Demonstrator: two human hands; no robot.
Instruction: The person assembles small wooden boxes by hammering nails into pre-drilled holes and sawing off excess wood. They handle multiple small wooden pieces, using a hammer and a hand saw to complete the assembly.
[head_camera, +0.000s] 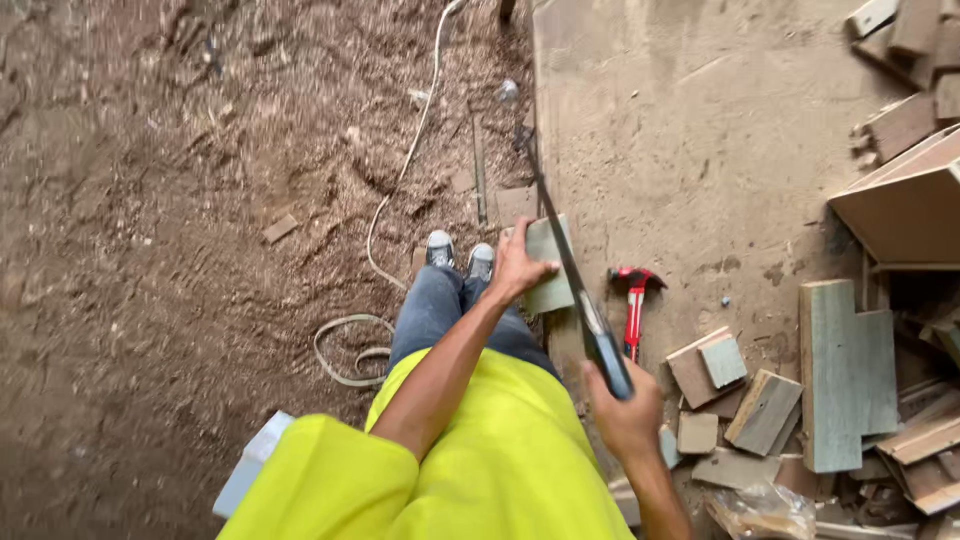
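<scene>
A flat, pale grey-green wood piece (548, 268) overhangs the left edge of the dusty table (690, 130), just ahead of the person's knees. The left hand (518, 268) presses on it, fingers (541, 268) spread and curled over its near edge, pinning it down. A handsaw (560, 250) with a thin dark blade crosses the piece at a slant; the right hand (625, 410) has its fingers wrapped fully around the saw's dark handle. Just right of the blade lies a hammer (634, 300) with a red handle and red-and-black head, flat on the table. Farther right, rough wood offcuts (760, 405), squarish blocks and a longer greenish plank (845, 375), lie heaped together. Left of the table is a sawdust-covered floor (180, 200), with a white cable (395, 185) trailing across it.
</scene>
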